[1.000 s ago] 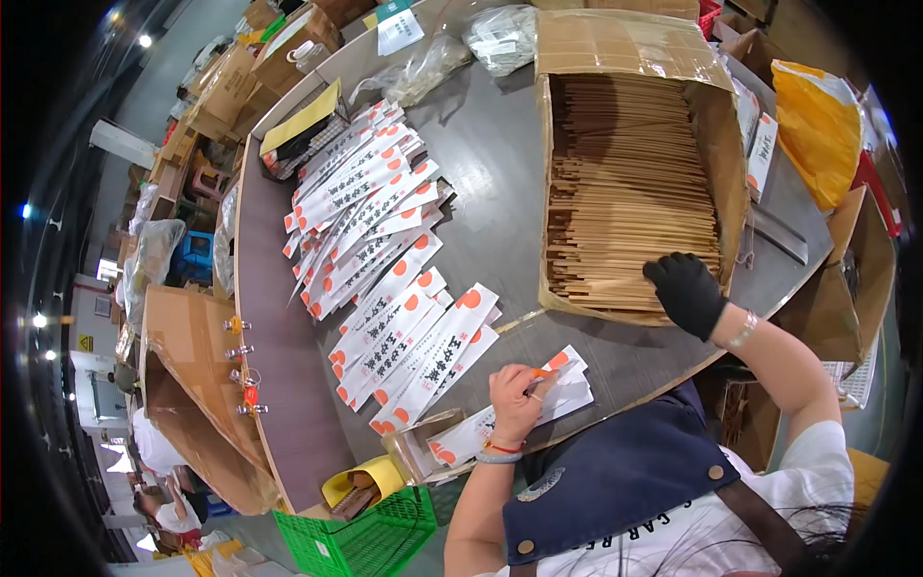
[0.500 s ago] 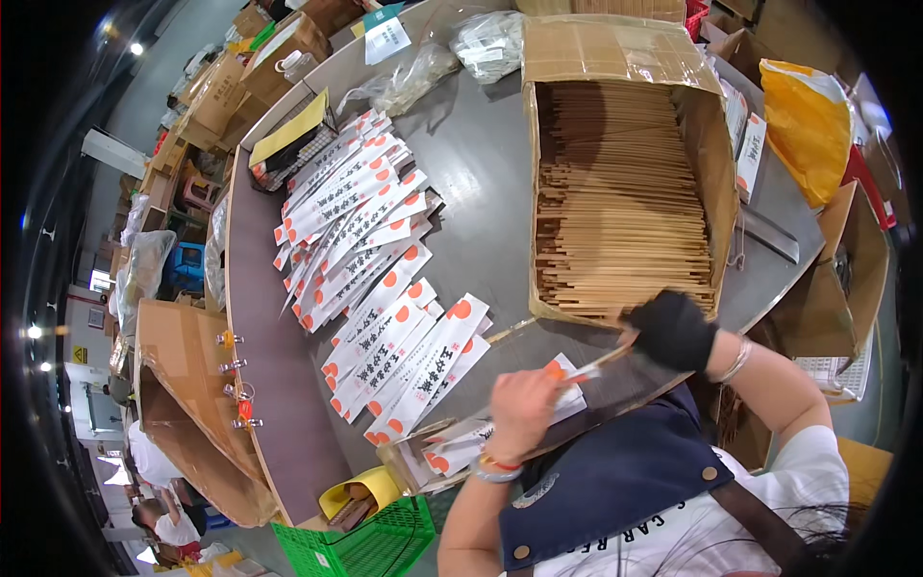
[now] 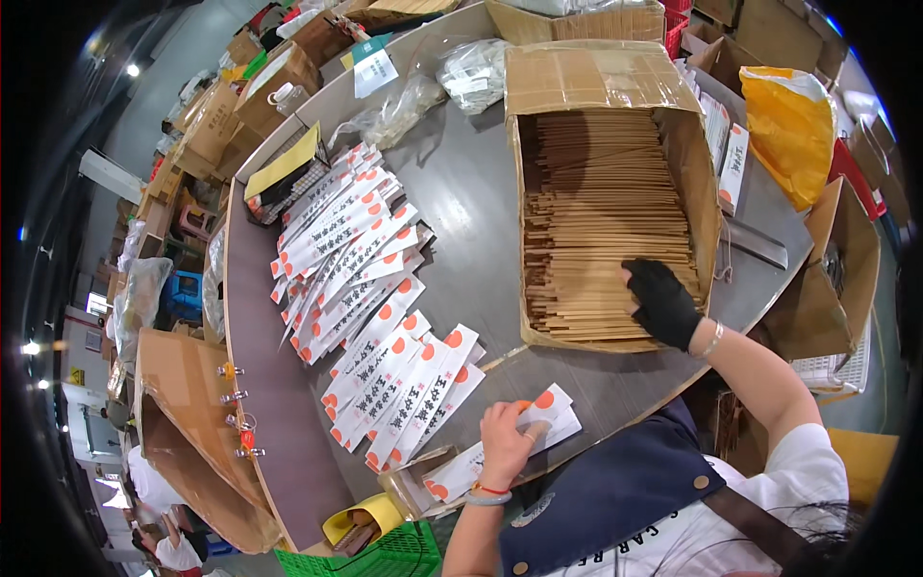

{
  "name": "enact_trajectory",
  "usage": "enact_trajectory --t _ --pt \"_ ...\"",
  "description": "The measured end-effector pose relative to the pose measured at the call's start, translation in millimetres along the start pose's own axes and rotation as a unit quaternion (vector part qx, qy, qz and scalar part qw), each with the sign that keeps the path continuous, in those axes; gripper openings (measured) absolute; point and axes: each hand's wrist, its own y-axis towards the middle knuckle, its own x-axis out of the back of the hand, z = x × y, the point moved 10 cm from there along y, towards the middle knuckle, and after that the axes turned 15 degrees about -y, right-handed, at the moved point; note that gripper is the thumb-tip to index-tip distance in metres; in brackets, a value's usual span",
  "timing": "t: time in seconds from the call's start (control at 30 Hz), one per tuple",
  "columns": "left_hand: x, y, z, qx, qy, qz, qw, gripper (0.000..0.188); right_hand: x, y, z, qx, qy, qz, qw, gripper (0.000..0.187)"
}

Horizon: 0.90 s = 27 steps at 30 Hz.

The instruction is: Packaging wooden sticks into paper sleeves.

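Note:
My left hand, bare with a band at the wrist, has its fingers closed on a white paper sleeve with an orange-red circle. More such sleeves lie beneath it, in a small open cardboard holder at the table's near edge. My right hand, in a black glove, rests over the near part of an open carton. It touches thin wooden sticks that look like chopsticks and lie crosswise in a deep pile. The glove hides most of its fingertips, so I cannot see whether it grips a stick.
Left of the carton, white sleeves lie in a long overlapping heap. Plastic bags sit at the back of the grey table. A yellow container and green basket stand at the near left, a yellow sack at the right.
My right hand has moved from beside the left hand up into the carton of sticks. My left hand has lowered a sleeve onto the sleeves at the near edge. The view has shifted slightly.

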Motion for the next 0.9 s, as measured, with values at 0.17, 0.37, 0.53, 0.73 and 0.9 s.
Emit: enact_trajectory --t 0.17,0.37,0.53,0.73,0.9 --pt "0 -2 9 -0.034 -0.044 -0.031 0.998 0.03 19 -12 27 0.036 0.023 -0.009 0.999 0.029" --pt "11 -4 -21 -0.151 0.007 -0.108 0.983 0.029 24 -19 23 0.021 0.017 -0.045 0.999 0.025" --pt "7 -3 -8 -0.095 -0.05 -0.082 0.991 0.025 39 -19 26 0.023 0.007 -0.083 0.996 0.025" --pt "7 -6 -5 -0.116 -0.071 -0.057 0.989 0.013 42 -34 47 0.063 -0.009 0.057 0.996 0.026" --pt "11 1 -7 -0.087 -0.114 -0.04 0.989 0.014 59 -41 50 0.066 0.127 0.118 0.983 0.037"
